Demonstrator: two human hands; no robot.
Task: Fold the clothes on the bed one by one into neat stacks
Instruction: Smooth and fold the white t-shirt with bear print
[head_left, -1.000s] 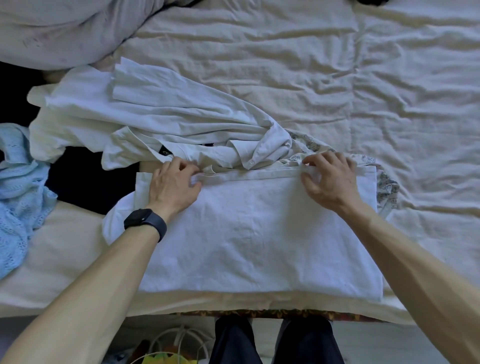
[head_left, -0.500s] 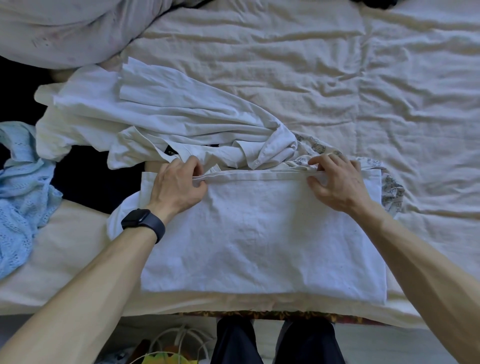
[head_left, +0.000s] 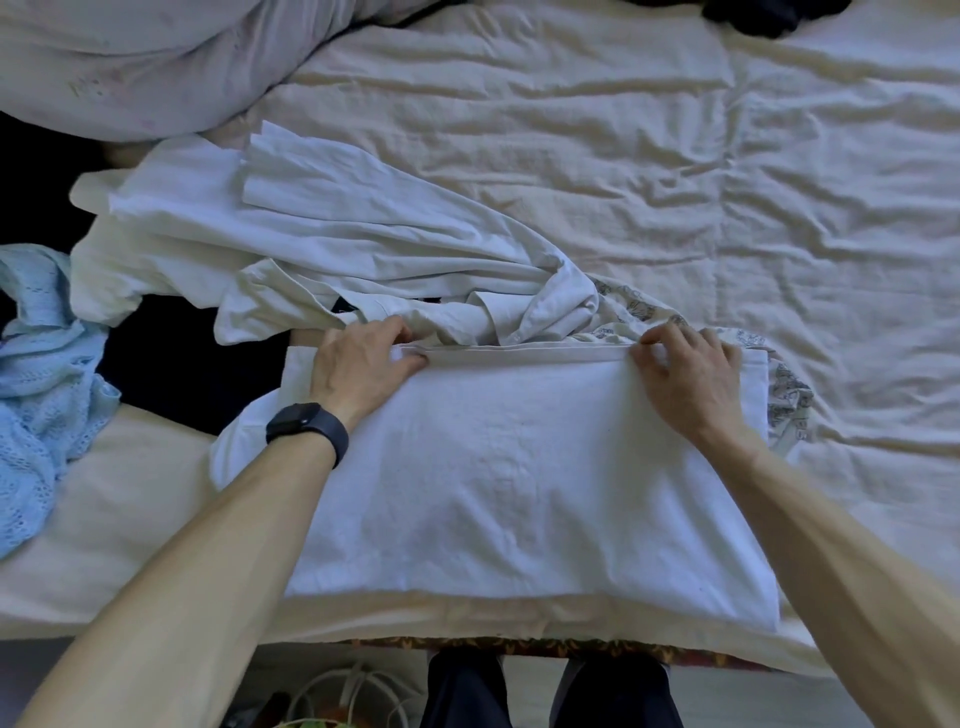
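The white garment (head_left: 519, 493) lies flat at the near edge of the bed (head_left: 675, 182), doubled into a broad rectangle. I have its far fold pinched at both ends: my left hand (head_left: 363, 374) curls round the left end of that edge, and my right hand (head_left: 685, 384) nips the right end, fingers bent over the cloth. I judge this the middle of one fold, squaring the edge before the next crease. The next move calls for both ends to travel together, so the layers neither slide nor skew. Just beyond my knuckles the heap of unfolded white shirts (head_left: 337, 249) touches the fold, a patterned cloth (head_left: 789, 395) peeks from under the right side, and a pale blue knit (head_left: 47, 374) lies well off to the left
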